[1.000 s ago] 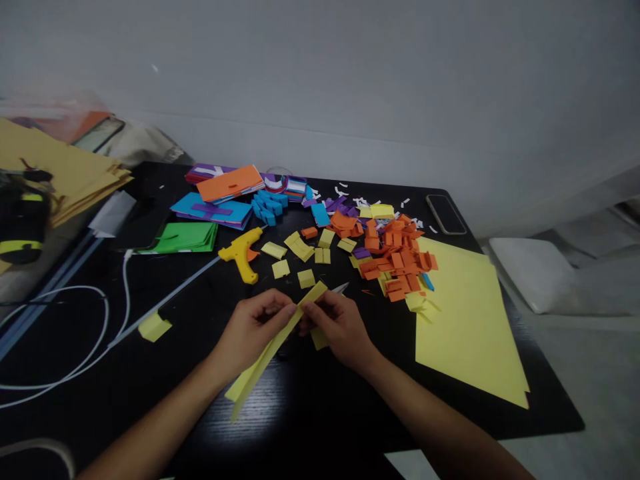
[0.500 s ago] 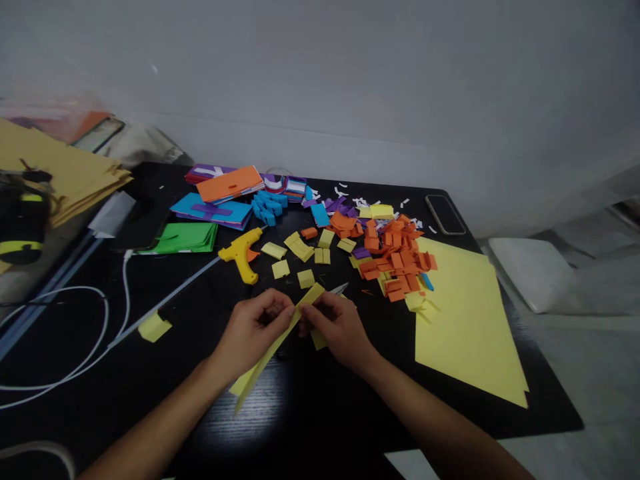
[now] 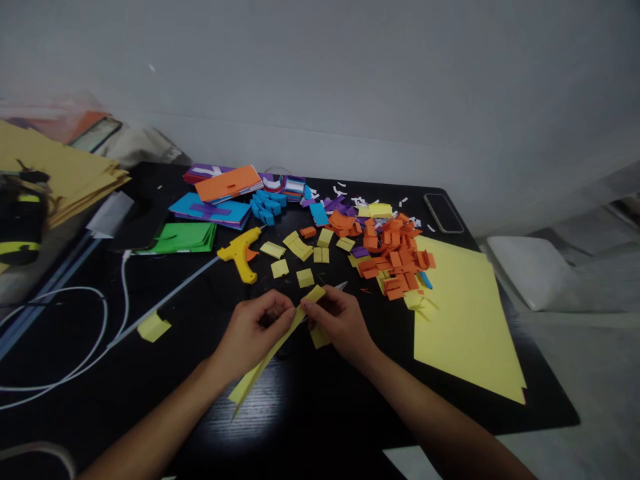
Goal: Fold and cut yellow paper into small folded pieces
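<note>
Pinched between the thumb and fingers of my left hand point(image 3: 257, 330) is a folded strip of yellow paper point(image 3: 270, 357), slanting down to the left over the black table. My right hand point(image 3: 340, 323) is closed on the strip near its upper end, fingertips close to the left ones. Past the right knuckles shows a pointed metal tip, like that of scissors point(image 3: 341, 286); whether it lies on the table or is held, I cannot tell. Another yellow paper piece point(image 3: 320, 337) is partly hidden under the right hand. Several small folded yellow pieces point(image 3: 305, 278) lie just beyond both hands.
A yellow glue gun point(image 3: 240, 255) lies left of centre, near green point(image 3: 187, 237) and blue point(image 3: 210, 208) paper stacks. To the right are a heap of orange folded pieces point(image 3: 397, 257), large yellow sheets point(image 3: 465, 320) and a phone point(image 3: 444, 213). White cable point(image 3: 105, 313) loops at left.
My right fingers have shifted slightly along the strip's upper end. Both hands stay in nearly the same place, and the view has moved a little.
</note>
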Demonstrator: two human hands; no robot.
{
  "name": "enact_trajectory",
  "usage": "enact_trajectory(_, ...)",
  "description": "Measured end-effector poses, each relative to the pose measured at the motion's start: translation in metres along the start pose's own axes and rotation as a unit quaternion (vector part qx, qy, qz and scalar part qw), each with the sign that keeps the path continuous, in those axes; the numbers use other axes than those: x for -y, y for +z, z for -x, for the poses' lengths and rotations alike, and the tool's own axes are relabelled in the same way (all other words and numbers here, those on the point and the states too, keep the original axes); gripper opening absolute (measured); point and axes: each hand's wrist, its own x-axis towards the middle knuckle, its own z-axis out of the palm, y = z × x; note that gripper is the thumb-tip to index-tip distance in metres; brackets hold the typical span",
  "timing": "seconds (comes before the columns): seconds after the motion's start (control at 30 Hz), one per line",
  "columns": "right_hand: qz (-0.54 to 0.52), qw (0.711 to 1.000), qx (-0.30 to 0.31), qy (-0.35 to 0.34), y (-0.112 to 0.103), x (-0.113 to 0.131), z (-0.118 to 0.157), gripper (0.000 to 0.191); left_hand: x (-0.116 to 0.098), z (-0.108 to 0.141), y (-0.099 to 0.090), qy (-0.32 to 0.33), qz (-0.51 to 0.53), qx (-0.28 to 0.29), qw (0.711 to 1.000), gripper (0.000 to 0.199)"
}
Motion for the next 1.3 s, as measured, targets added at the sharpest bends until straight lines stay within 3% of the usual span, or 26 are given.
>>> enact_trajectory(0.43,0.0,1.0,0.011,0.004,0.0012,0.0018,0.001,0.027,0.0026,0.0004,0.0019,0.008,-0.006,0.005,1.0,0.021)
enact_trajectory(0.8,-0.03,0.999,-0.037,0.006,-0.0045,0.0039,-0.0034,0.02,0.0,0.0011,-0.0004,0.022,-0.03,0.006,0.999,0.02)
enact_trajectory(1.3,-0.014,1.0,0.017,0.018,-0.0009,0.0013,0.0001,0.027,0.0012,0.0001,0.0014,0.051,-0.017,0.002,0.999,0.019)
